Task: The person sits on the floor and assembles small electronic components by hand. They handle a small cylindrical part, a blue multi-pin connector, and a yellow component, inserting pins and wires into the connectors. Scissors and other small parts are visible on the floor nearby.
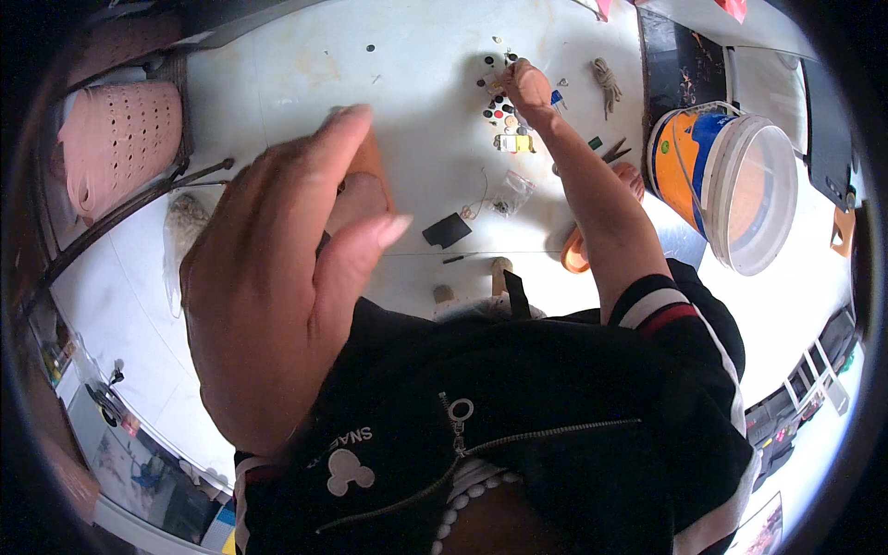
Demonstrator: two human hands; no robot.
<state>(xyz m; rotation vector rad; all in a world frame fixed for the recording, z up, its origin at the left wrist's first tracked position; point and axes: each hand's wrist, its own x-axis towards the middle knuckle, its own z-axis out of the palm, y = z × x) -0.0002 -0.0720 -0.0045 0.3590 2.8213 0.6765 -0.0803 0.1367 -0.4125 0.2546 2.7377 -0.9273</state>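
Note:
My left hand (268, 268) is raised close in front of me, thumb and forefinger apart, with nothing between them. My right hand (529, 85) reaches far out to the pale floor, fingers pinched together beside scattered small round pieces like buttons, some black (489, 60), one red (499, 115). What its fingertips hold, if anything, is hidden. Just below it lies a small yellow-and-white item (514, 142). A small blue piece (556, 97) is to the right of the hand. Nearer me lies a small clear plastic bag (514, 193) with tiny dark pieces inside.
A tied bundle of beige cord (607, 85) and scissors (617, 150) lie to the right. Beyond them stands a white bucket (757, 194) with an orange-and-blue side. A flat black piece (448, 231) lies nearer me. At left is a pink perforated basket (125, 143). An orange sandal (574, 252) shows beside my forearm.

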